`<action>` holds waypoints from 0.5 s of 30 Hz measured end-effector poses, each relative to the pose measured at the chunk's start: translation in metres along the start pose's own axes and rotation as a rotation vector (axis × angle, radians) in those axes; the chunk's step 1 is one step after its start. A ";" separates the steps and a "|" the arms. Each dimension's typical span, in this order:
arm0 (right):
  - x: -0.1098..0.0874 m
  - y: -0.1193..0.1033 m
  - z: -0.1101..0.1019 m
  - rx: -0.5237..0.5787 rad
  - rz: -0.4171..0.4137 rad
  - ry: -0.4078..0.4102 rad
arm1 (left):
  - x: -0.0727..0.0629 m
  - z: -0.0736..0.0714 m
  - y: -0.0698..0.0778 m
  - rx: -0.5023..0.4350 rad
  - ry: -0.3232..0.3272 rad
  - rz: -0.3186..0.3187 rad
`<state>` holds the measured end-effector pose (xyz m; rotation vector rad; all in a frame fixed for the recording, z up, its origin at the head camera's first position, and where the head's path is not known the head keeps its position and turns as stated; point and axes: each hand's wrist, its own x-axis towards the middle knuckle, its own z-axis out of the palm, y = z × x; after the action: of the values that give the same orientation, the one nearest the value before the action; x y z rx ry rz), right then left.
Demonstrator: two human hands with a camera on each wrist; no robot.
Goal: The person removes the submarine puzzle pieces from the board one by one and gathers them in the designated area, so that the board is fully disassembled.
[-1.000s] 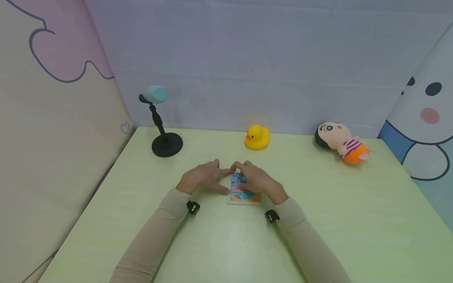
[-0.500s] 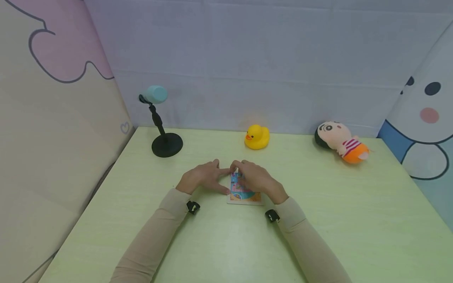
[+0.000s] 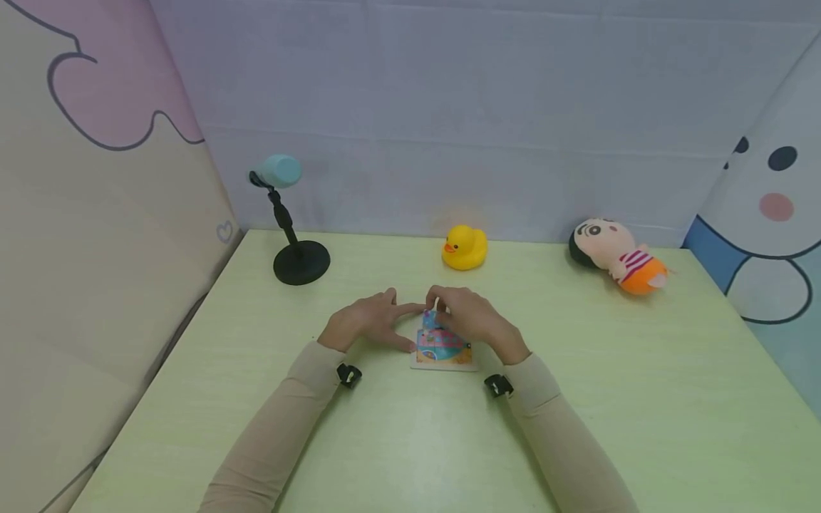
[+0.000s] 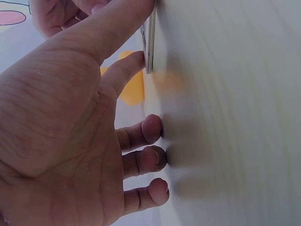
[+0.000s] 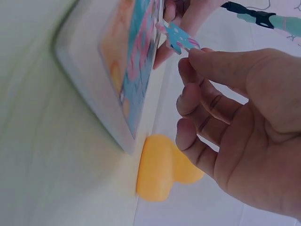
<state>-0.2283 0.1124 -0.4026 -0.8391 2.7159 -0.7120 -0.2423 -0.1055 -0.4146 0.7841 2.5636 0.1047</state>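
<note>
A small jigsaw puzzle board (image 3: 444,368) with a colourful printed picture and a pale rim lies flat on the table. My right hand (image 3: 476,318) pinches a blue, white-dotted jigsaw piece (image 5: 178,38) between thumb and index finger; in the right wrist view it is lifted clear of the board, over its far part. The other right fingers are loosely bent. My left hand (image 3: 372,319) lies at the board's left side, thumb and index finger spread with their tips at its edge. In the left wrist view its remaining fingers (image 4: 151,128) reach down to the table.
Behind the board sits a yellow rubber duck (image 3: 465,249). A plush doll (image 3: 618,258) lies at the back right. At the back left a black stand (image 3: 301,263) carries a light blue cylinder (image 3: 282,171). A fabric wall rises behind the table.
My right hand has risen slightly and shifted right, lifting the jigsaw piece off the board. More of the picture's middle shows. The left hand has hardly moved.
</note>
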 end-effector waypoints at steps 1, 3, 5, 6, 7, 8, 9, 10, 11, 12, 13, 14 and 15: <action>-0.001 0.001 -0.001 0.006 0.001 -0.003 | 0.000 0.000 0.000 0.000 -0.001 0.001; -0.002 0.003 -0.004 0.016 0.007 -0.014 | 0.000 0.000 0.000 -0.008 -0.002 0.003; -0.003 0.005 -0.007 0.022 0.007 -0.020 | 0.000 0.000 0.000 -0.021 0.000 0.004; -0.004 0.006 -0.009 0.026 0.003 -0.023 | 0.000 0.000 0.000 -0.029 0.002 0.004; -0.005 0.008 -0.011 0.028 0.000 -0.025 | 0.000 0.001 -0.001 -0.036 0.003 0.003; -0.006 0.009 -0.012 0.032 -0.002 -0.026 | 0.000 0.001 -0.001 -0.042 0.005 0.002; -0.006 0.011 -0.013 0.036 -0.005 -0.024 | 0.000 0.001 -0.001 -0.050 0.006 0.000; -0.007 0.012 -0.015 0.036 -0.007 -0.023 | 0.000 0.001 -0.001 -0.051 0.008 0.000; -0.008 0.014 -0.016 0.041 -0.005 -0.023 | 0.000 0.001 -0.001 -0.051 0.009 0.001; -0.008 0.015 -0.017 0.043 -0.001 -0.023 | 0.001 0.001 -0.002 -0.052 0.009 -0.001; -0.009 0.017 -0.019 0.050 0.007 -0.024 | 0.001 0.001 -0.002 -0.055 0.009 -0.003; -0.009 0.018 -0.020 0.055 0.013 -0.026 | 0.001 0.002 -0.002 -0.056 0.008 -0.004; -0.010 0.019 -0.021 0.056 0.018 -0.026 | 0.001 0.002 -0.002 -0.057 0.007 -0.007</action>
<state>-0.2363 0.1401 -0.3934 -0.8042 2.6637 -0.7646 -0.2435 -0.1063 -0.4168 0.7550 2.5583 0.1778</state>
